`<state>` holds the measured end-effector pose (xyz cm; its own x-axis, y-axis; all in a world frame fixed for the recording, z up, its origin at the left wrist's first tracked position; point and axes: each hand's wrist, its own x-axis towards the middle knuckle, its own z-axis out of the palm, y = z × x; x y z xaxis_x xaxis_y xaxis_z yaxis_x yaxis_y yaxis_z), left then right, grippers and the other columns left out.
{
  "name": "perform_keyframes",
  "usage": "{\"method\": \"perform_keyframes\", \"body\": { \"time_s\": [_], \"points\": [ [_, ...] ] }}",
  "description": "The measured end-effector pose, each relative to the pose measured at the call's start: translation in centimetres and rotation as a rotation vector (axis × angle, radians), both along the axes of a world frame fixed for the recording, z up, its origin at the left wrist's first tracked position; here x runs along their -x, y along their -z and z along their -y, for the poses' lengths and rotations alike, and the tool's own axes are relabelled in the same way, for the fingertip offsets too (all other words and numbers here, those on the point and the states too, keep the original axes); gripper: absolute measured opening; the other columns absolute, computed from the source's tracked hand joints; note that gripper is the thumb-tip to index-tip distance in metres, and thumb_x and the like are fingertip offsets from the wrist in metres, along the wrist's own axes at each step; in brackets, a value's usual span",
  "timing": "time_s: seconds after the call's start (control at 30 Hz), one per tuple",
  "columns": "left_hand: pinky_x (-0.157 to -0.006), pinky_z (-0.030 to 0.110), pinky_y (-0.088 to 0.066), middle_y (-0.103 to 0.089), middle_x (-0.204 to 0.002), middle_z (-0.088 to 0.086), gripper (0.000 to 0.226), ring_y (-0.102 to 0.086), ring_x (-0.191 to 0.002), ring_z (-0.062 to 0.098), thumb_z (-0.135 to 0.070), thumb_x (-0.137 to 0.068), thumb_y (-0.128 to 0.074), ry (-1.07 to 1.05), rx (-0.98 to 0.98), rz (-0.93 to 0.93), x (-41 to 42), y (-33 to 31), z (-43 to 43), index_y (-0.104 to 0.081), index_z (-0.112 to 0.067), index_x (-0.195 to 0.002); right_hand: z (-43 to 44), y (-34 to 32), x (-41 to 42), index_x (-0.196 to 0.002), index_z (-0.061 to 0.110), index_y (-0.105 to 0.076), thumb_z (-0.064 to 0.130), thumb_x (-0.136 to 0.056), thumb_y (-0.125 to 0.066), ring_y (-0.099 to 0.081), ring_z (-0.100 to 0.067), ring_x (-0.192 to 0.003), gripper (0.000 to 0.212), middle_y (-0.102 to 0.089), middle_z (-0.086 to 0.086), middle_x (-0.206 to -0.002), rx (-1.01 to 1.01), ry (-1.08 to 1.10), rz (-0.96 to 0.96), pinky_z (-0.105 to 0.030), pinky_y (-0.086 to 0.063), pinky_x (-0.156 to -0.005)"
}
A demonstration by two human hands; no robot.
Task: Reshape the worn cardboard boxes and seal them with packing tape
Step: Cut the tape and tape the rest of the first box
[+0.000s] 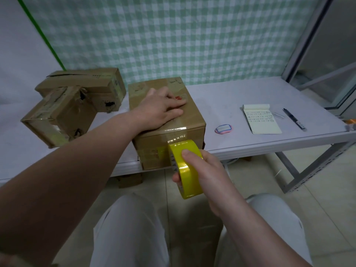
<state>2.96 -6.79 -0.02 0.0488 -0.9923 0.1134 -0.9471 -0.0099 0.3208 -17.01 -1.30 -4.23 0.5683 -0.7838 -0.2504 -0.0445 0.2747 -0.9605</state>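
Hands first: left hand (163, 106) lies flat, fingers spread, palm down on top of the middle cardboard box (169, 130), gripping nothing, just pinning it. Right hand (200, 168) is closed around the yellow packing tape roll (185, 168), thumb over the outer face, fingers through the core, roll held off the table edge at 6 o'clock of the box. Clear strip (176, 136) runs from the roll up the box's near face and over its top edge; glare shows it on the lid seam. Box sits at the near edge of the white table (250, 93), centre of view. Judgement: step is pulling tape down the front face to finish the seam. To do it well, keep the strip taut and straight along the seam, keep the palm weight on so the box doesn't slide toward the lap, press the tape down before tearing. Two more worn, already taped boxes (77, 105) at 9 to 10 o'clock, touching each other. At 3 o'clock: small pink item (224, 129), notepad (261, 118), pen (293, 118), all well apart from the box. Checked green backdrop (173, 35) at 12 o'clock.
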Motion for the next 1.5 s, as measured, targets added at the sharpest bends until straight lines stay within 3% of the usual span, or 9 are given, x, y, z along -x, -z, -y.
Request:
{"method": "perform_keyframes", "body": {
  "time_s": [0.13, 0.53, 0.93, 1.07, 1.17, 1.23, 1.33, 1.43, 1.5],
  "points": [
    [-0.099, 0.024, -0.02, -0.038, -0.126, -0.004, 0.058, -0.024, -0.11, 0.014, -0.055, -0.089, -0.046, 0.045, -0.102, 0.105, 0.1, -0.4, -0.5, -0.035, -0.038, -0.143, 0.0, 0.1, -0.1, -0.095, 0.015, -0.062, 0.03, -0.093, -0.055, -0.067, -0.016, -0.062, 0.016, -0.068, -0.01, -0.072, -0.015, 0.005, 0.013, -0.036, -0.048, -0.068],
    [-0.116, 0.05, -0.013, -0.008, -0.159, -0.002, 0.098, -0.009, -0.144, 0.025, -0.081, -0.064, 0.002, 0.024, -0.209, 0.432, 1.4, 0.1, -2.9, 0.0, -0.035, -0.151, -0.2, 0.2, -0.6, -0.086, 0.017, -0.061, 0.03, -0.093, -0.056, -0.066, -0.015, -0.059, 0.015, -0.067, -0.007, -0.064, -0.024, 0.037, 0.026, -0.034, -0.048, -0.066],
    [-0.117, 0.051, -0.012, -0.005, -0.161, 0.0, 0.086, 0.006, -0.147, 0.022, -0.07, -0.084, -0.025, -0.069, -0.168, 0.535, 2.9, 0.6, -2.8, -0.002, -0.022, -0.152, 0.3, -0.3, -1.3, -0.09, 0.013, -0.063, 0.033, -0.092, -0.056, -0.064, -0.017, -0.06, 0.022, -0.068, -0.01, -0.063, -0.022, 0.043, 0.005, -0.036, -0.048, -0.069],
    [-0.117, 0.052, -0.008, -0.004, -0.161, -0.003, 0.082, 0.006, -0.147, 0.021, -0.068, -0.086, -0.033, -0.068, -0.199, 0.427, 3.0, 0.2, -3.0, -0.006, -0.026, -0.152, 0.1, -0.7, -1.4, -0.088, 0.012, -0.064, 0.033, -0.093, -0.056, -0.063, -0.017, -0.059, 0.023, -0.069, -0.01, -0.065, -0.033, 0.04, 0.0, -0.034, -0.049, -0.069],
    [-0.116, 0.046, -0.005, -0.03, -0.154, -0.003, 0.063, -0.009, -0.146, 0.025, -0.058, -0.091, -0.044, -0.113, 0.012, 0.229, 3.2, 0.5, -4.4, -0.037, -0.025, -0.144, -0.1, -1.0, -1.3, -0.082, 0.015, -0.065, 0.033, -0.092, -0.057, -0.063, -0.014, -0.063, 0.023, -0.068, -0.006, -0.068, -0.032, 0.062, -0.015, -0.025, -0.046, -0.062],
    [-0.102, 0.025, -0.02, -0.063, -0.124, 0.003, 0.039, -0.044, -0.126, 0.033, -0.04, -0.09, -0.055, -0.154, 0.388, 0.062, 3.6, 1.4, -6.0, -0.065, -0.016, -0.119, -0.2, -1.0, -1.2, -0.075, 0.018, -0.061, 0.036, -0.092, -0.058, -0.057, -0.012, -0.067, 0.025, -0.063, 0.001, -0.071, -0.014, 0.11, -0.047, -0.025, -0.042, -0.061],
    [-0.068, 0.018, -0.026, -0.059, -0.076, -0.004, 0.01, -0.051, -0.077, 0.019, -0.02, -0.086, -0.061, -0.318, 0.704, 0.002, 4.6, 2.6, -8.6, -0.067, -0.015, -0.08, -0.3, -0.8, -1.3, -0.072, 0.023, -0.052, 0.041, -0.095, -0.052, -0.049, -0.004, -0.067, 0.029, -0.053, 0.009, -0.074, 0.019, 0.11, -0.088, -0.021, -0.038, -0.061],
    [-0.057, 0.012, -0.032, -0.051, -0.061, -0.005, 0.021, -0.047, -0.061, 0.009, -0.021, -0.089, -0.061, -0.45, 0.537, -0.281, 5.8, 3.6, -10.0, -0.055, -0.019, -0.069, -0.5, -0.9, -1.6, -0.072, 0.027, -0.049, 0.044, -0.098, -0.044, -0.046, 0.003, -0.067, 0.031, -0.049, 0.016, -0.077, 0.048, 0.078, -0.112, -0.017, -0.035, -0.057],
    [-0.066, 0.02, -0.047, -0.058, -0.07, -0.002, 0.021, -0.056, -0.07, 0.009, -0.032, -0.093, -0.055, -0.53, 0.291, -0.687, 6.1, 3.9, -9.9, -0.062, -0.015, -0.084, -0.6, -0.9, -1.8, -0.075, 0.029, -0.05, 0.045, -0.099, -0.04, -0.047, 0.004, -0.07, 0.03, -0.049, 0.018, -0.08, 0.078, 0.055, -0.132, -0.017, -0.034, -0.057]
  ]
}}
